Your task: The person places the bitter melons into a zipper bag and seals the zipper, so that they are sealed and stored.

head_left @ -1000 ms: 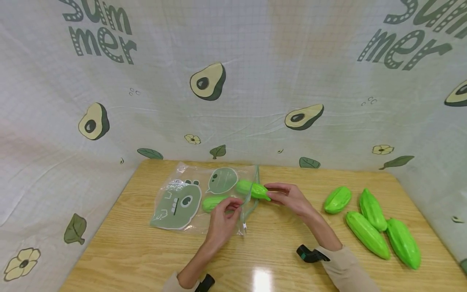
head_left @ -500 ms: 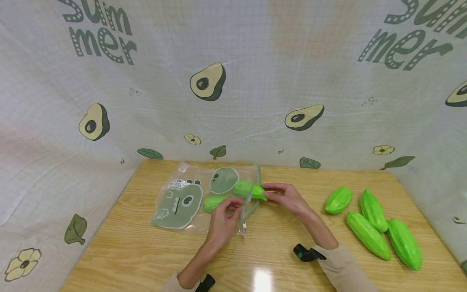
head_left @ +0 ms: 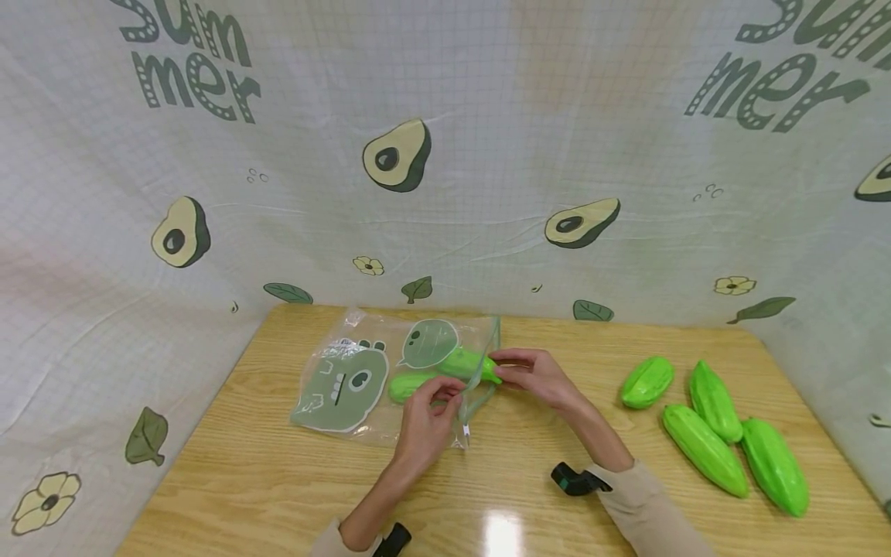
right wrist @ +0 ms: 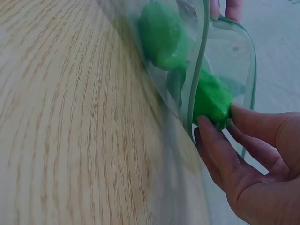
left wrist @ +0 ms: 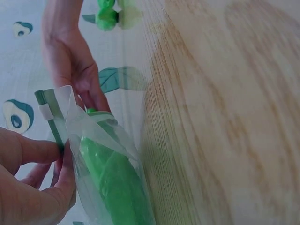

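Observation:
A clear zip bag with a green monster print lies on the table, its mouth facing right. My left hand pinches the near edge of that mouth between thumb and fingers, beside the white slider. At the opening, my right hand holds the tip of a bright green ridged gourd between thumb and fingertips. Most of this gourd is inside the bag, its tip still at the mouth. Another green gourd lies within the bag, partly hidden by my left hand in the head view.
Several more green gourds lie on the right side of the wooden table. A pale cloth with avocado prints hangs behind and at both sides. Black wrist straps sit on both forearms.
My right hand has moved left, sliding the gourd deeper into the bag. The left hand keeps its place on the bag's edge, and the bag has shifted very slightly right.

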`<state>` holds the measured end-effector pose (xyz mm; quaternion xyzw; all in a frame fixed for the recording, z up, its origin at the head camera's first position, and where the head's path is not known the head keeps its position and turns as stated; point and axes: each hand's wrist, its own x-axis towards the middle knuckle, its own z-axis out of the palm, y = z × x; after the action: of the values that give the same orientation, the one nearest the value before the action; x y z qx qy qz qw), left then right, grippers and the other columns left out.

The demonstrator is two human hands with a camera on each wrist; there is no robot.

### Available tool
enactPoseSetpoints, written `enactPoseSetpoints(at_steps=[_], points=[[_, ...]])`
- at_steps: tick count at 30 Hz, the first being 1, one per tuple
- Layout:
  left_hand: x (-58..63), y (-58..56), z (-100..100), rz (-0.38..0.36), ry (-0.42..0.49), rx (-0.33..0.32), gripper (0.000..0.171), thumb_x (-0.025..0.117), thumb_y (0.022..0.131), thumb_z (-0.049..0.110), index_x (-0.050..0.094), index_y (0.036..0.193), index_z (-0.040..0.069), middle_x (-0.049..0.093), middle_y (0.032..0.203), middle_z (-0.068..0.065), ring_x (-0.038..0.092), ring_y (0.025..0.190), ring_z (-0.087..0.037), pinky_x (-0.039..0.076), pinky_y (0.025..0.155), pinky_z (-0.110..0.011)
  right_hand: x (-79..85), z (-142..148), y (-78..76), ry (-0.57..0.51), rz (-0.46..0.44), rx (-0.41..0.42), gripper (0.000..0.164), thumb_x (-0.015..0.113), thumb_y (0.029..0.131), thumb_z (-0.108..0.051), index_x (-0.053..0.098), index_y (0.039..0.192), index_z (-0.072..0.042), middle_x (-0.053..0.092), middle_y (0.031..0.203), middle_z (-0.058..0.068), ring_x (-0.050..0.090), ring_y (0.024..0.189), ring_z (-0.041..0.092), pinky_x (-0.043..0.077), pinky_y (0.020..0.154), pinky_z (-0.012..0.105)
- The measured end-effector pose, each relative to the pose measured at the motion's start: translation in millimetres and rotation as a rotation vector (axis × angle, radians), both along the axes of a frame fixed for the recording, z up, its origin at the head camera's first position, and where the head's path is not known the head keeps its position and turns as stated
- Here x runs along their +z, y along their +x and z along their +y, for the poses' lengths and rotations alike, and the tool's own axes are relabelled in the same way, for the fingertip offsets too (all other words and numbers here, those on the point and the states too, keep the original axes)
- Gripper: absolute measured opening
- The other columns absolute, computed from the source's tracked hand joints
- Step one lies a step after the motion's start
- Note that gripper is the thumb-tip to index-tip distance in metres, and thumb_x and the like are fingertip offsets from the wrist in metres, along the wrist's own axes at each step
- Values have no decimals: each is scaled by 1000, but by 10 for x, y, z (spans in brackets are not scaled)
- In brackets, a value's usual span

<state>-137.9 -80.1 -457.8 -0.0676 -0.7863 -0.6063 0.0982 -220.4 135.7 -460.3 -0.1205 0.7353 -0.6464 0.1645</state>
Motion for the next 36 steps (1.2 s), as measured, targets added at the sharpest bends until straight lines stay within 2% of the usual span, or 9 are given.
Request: enactPoseSetpoints(at_steps=[5, 10, 14, 21, 36], points=[[6, 3, 1, 7, 4, 2, 15, 67, 92, -10, 72, 101, 0, 70, 96, -13, 69, 90, -25, 59, 80, -30, 21, -45, -3, 15, 0, 1, 38, 66, 99, -3, 61, 134, 11, 63, 133, 26, 67, 112, 19, 56, 95, 41], [12, 3, 2, 8, 13, -2, 15, 67, 92, -11, 72, 101, 0, 70, 97, -13, 69, 90, -26, 59, 80, -32, 13, -80, -11, 21, 13, 5, 39, 66, 99, -3, 59, 134, 13, 62, 134, 28, 66, 115, 25, 57, 93, 34], [12, 9, 0, 12, 15, -2, 15, 67, 92, -10, 72, 102, 0, 69, 97, -13, 69, 91, -27, 59, 80, -33, -10, -116, -26, 30, 11, 2, 40, 67, 99, -4, 58, 134, 14, 63, 133, 27, 67, 114, 24, 58, 90, 31], [8, 17, 3, 22, 33, 3, 14, 68, 92, -10, 72, 102, 1, 69, 98, -12, 70, 90, -27, 60, 79, -33, -21, -164, -36, 29, 5, 10, 41, 66, 99, -3, 56, 134, 16, 65, 129, 29, 68, 112, 24, 58, 92, 37], [-5, 1, 9, 39, 18, 16, 17, 68, 91, -12, 73, 101, 0, 70, 99, -12, 68, 95, -27, 60, 80, -31, -45, -241, -68, 56, 45, 48, 35, 67, 99, -6, 64, 131, 9, 70, 122, 23, 71, 106, 20, 58, 84, 29]])
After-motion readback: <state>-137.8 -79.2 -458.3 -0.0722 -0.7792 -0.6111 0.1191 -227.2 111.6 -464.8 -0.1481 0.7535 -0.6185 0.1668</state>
